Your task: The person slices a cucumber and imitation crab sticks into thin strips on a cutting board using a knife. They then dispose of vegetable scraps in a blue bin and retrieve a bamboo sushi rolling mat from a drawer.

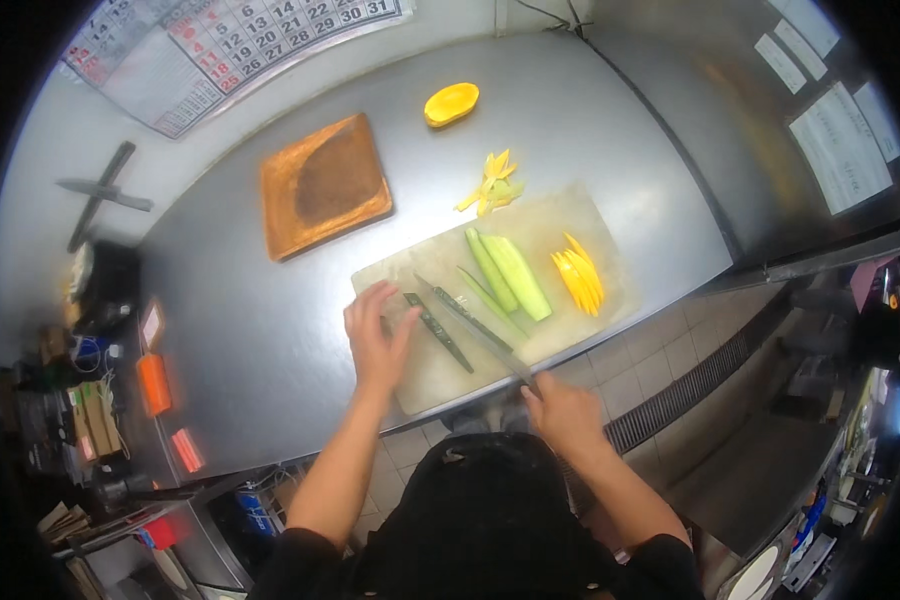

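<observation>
My right hand point(566, 412) grips the handle of a kitchen knife point(487, 341), its blade slanting up and left over a pale cutting board point(435, 397). Along the blade lies a dark green strip of cucumber skin point(456, 301). A second dark green strip point(441, 334) rests to its left. My left hand point(375, 334) hovers at the board's left edge, fingers and thumb apart; its thumb tip is close to that second strip, contact unclear. Right of the knife lie a thin green sliver point(491, 302), pale green cucumber pieces point(520, 277) and several yellow mango slices point(579, 277).
Beyond the board are yellow-green peelings point(493, 186), a cut mango piece point(451, 103) and a square wooden plate point(330, 180), all on a steel table point(292, 330). An orange object point(154, 384) stands at the left edge. Two knives point(105, 193) hang on the wall.
</observation>
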A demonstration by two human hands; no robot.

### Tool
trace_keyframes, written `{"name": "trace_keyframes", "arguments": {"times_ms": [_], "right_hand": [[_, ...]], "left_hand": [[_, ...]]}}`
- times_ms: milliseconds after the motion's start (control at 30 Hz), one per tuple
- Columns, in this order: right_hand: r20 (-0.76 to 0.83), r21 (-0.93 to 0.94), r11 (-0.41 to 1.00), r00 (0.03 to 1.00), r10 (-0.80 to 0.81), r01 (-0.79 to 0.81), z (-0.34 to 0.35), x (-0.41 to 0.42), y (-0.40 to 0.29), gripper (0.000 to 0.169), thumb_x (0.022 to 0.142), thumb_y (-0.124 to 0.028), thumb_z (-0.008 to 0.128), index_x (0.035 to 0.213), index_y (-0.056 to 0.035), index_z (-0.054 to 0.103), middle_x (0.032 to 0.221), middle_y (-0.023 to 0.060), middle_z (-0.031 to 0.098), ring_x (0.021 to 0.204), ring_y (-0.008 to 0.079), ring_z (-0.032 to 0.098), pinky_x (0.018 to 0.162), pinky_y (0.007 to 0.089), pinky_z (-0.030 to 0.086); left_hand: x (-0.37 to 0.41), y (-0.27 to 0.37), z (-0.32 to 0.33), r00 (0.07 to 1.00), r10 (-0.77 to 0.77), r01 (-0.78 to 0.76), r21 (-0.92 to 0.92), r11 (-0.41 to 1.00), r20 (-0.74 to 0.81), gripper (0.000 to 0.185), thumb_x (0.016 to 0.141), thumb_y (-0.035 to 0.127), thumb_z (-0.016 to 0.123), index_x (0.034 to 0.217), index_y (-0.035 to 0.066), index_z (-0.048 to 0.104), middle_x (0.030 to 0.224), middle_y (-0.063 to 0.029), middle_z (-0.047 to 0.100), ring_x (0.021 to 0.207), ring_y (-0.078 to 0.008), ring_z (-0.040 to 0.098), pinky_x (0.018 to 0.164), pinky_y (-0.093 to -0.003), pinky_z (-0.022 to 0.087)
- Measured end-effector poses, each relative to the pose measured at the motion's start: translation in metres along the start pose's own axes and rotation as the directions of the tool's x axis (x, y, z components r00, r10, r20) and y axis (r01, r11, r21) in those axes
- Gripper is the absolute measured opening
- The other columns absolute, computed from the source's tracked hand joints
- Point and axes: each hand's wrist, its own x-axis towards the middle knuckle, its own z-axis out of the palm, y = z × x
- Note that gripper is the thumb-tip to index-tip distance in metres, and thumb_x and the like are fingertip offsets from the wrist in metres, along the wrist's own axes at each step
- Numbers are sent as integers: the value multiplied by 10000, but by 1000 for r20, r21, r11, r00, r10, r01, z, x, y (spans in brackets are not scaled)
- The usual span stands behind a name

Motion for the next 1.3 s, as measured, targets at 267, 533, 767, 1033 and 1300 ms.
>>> {"name": "trace_keyframes", "arguments": {"times_ms": [267,533,767,1033,1300], "right_hand": [[-122,-77,994,989,-87,78,-1,3,11,286,972,-370,672,947,-98,587,745,125,656,626,352,686,568,476,546],[-162,-45,998,985,-56,49,18,-5,18,302,968,-402,676,962,-106,615,706,127,672,617,364,676,549,499,514],[-43,78,997,999,20,-17,16,-5,22,301,998,-374,639,1007,-77,594,740,197,694,670,432,683,602,549,529],[113,171,981,991,74,-93,6,-25,-1,311,1048,-349,555,1040,-38,548,735,270,683,712,500,674,640,619,505],[246,138,984,966,78,-114,-16,-33,-47,297,1077,-317,501,1071,-20,501,745,292,681,732,522,670,672,618,507]], "left_hand": [[82,51,34,801,299,-478,251,842,519,631,686,480,905,1172,141,691,1166,-79,627,1191,-297,536,1031,-433,387],[86,49,36,794,327,-508,263,820,513,652,711,487,887,1220,139,679,1182,-74,620,1179,-282,530,1034,-427,380],[83,0,11,962,216,-251,226,941,170,474,809,396,858,1159,116,702,1089,-83,669,1064,-290,592,952,-426,460],[-19,-32,3,993,-47,48,-6,999,104,458,854,360,824,1217,107,707,1229,-94,689,1129,-313,587,1013,-454,440],[-35,-14,16,1000,16,-17,55,998,9,704,806,458,850,1402,143,647,1396,-50,650,1281,-310,500,1122,-461,333]]}}
